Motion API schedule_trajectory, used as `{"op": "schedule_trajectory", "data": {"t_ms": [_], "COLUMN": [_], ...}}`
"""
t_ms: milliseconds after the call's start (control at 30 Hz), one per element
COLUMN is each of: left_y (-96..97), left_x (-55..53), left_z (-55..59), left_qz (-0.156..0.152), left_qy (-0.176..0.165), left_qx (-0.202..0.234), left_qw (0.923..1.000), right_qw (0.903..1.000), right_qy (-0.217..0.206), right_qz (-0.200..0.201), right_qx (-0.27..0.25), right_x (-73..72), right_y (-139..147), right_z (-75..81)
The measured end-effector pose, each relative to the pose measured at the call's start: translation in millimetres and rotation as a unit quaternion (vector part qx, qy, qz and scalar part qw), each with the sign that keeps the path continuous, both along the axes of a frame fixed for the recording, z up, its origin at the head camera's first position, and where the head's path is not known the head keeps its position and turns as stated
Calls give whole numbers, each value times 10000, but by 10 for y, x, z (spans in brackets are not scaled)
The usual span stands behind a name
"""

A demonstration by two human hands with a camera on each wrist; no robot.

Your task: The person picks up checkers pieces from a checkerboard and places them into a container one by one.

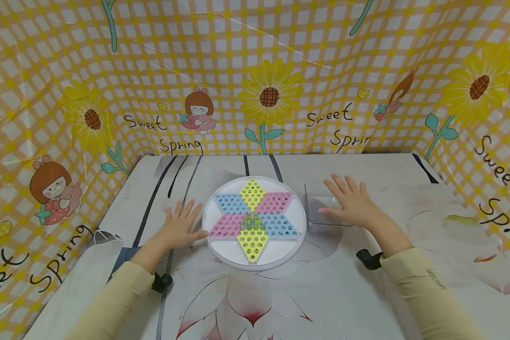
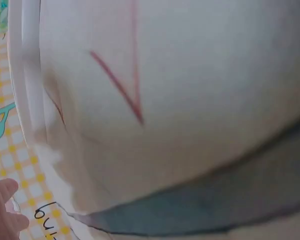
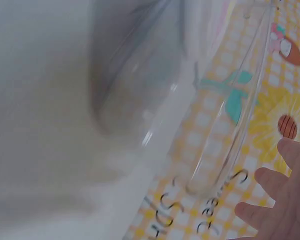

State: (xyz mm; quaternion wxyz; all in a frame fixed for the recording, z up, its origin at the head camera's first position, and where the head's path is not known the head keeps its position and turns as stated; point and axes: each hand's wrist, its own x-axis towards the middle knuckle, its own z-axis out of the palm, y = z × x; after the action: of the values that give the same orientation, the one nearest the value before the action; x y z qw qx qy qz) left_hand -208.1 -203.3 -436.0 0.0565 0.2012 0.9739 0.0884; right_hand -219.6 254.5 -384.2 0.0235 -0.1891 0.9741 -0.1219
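A round white Chinese checkers board point(image 1: 216, 250) carries a star of yellow, pink and blue sections. Several green marbles point(image 1: 251, 222) cluster on it, at the inner end of the near yellow point. My left hand point(image 1: 180, 227) is spread at the board's left side, its thumb close to the rim and nothing held. To the right of the board stands a clear plastic box point(image 1: 318, 215). My right hand point(image 1: 353, 204) is spread over the box's right part, thumb overlapping it. The right wrist view shows the transparent wall of the box point(image 3: 225, 125) beside the fingers point(image 3: 272, 182).
A white cloth with flower prints covers the table point(image 1: 255, 297). Yellow checked fabric point(image 1: 221, 56) rises behind and along both sides. A black wrist camera point(image 1: 162, 282) sits under the left cuff, another wrist camera point(image 1: 369, 259) by the right cuff.
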Motion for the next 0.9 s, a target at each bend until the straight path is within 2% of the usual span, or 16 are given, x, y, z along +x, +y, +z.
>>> {"op": "schedule_trajectory", "data": {"t_ms": [233, 400, 500, 700, 900], "left_y": [42, 47, 48, 34, 23], "left_x": [39, 50, 47, 45, 41], "left_z": [-46, -59, -66, -70, -69], "left_qz": [-233, -327, -385, -371, -346], "left_qy": [-151, -165, -201, -271, -301], "left_qx": [19, -40, -76, -37, -72], "left_qw": [9996, 9993, 9990, 9989, 9989], "right_qw": [9992, 9975, 9962, 9944, 9907], "right_qy": [206, 26, -85, -240, -527], "right_qz": [325, 685, 839, 941, 1107], "right_qx": [-50, -170, -199, -406, -585], "right_x": [-20, 30, 51, 49, 48], "right_y": [-412, -760, -913, -1145, -1326], "right_z": [-19, -25, -80, -204, -208]}}
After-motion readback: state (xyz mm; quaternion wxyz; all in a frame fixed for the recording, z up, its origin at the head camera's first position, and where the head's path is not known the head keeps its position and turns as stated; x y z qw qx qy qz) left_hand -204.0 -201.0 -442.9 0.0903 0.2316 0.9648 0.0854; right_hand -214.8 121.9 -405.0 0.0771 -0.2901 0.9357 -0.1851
